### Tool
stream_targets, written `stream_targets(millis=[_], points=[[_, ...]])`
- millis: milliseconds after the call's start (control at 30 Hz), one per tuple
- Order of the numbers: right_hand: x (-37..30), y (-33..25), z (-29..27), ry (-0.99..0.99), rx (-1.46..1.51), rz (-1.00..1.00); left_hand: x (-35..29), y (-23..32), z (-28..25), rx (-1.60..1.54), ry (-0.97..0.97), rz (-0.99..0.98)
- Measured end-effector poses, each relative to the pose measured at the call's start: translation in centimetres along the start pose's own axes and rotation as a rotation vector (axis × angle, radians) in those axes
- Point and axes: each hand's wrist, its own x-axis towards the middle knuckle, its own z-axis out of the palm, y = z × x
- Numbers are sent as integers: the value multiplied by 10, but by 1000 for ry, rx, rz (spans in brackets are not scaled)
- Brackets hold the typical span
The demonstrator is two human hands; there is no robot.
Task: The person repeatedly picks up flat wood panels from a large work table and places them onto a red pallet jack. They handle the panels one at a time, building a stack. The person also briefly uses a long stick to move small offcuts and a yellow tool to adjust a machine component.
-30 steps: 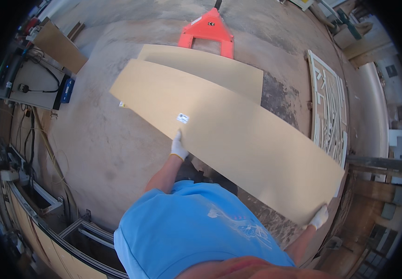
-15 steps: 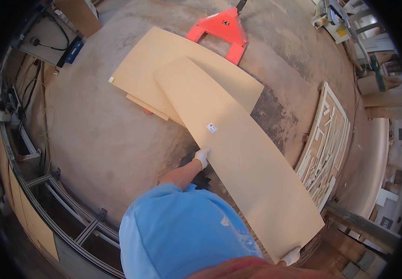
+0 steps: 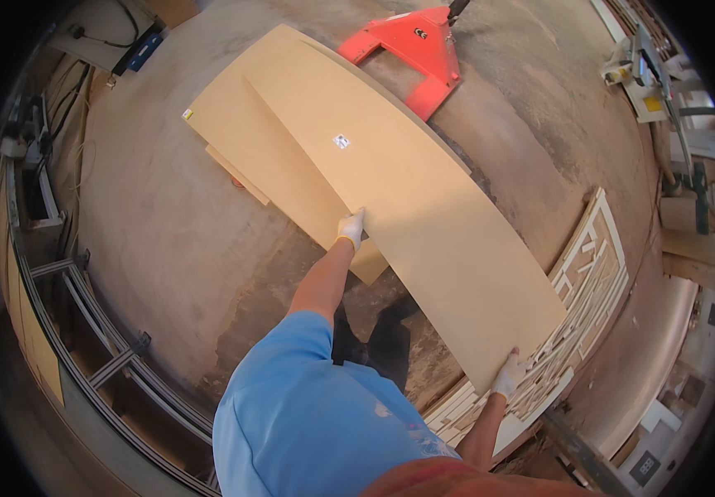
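Left grip (image 3: 351, 228): holding panel (image 3: 411, 224) side
Right grip (image 3: 506, 374): holding near end
Panel shift: now squarer over lower board (image 3: 243, 126) beyond grips

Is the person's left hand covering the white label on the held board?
No, the left hand grips the board at its edge, apart from the label.

Pallet truck (image 3: 411, 37): handle (image 3: 457, 10) cut off by top edge, forks (image 3: 432, 98) mostly hidden under panels. Upper panel (image 3: 448, 240) covers much of lower panel (image 3: 245, 124). Label (image 3: 341, 142) print too small. Left hand (image 3: 352, 229), right hand (image 3: 509, 375): partly hidden beneath upper panel.
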Motion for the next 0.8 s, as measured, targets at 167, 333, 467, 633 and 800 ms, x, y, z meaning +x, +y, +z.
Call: stream_targets(millis=[167,333,467,633,800], points=[[150,-5,154,-165,-58,-134,-1,-25,38,380,-37,20],[253,16,316,-277,-12,-71,-118,-105,-17,669,112,-88],[289,37,401,-411,183,53,-227,-153,-88,948,433,-359],[333,80,464,-561,65,50,-283,-181,-120,849,551,-497],[356,112,453,-526,-255,-281,-280,-198,-102,995,400,-418]])
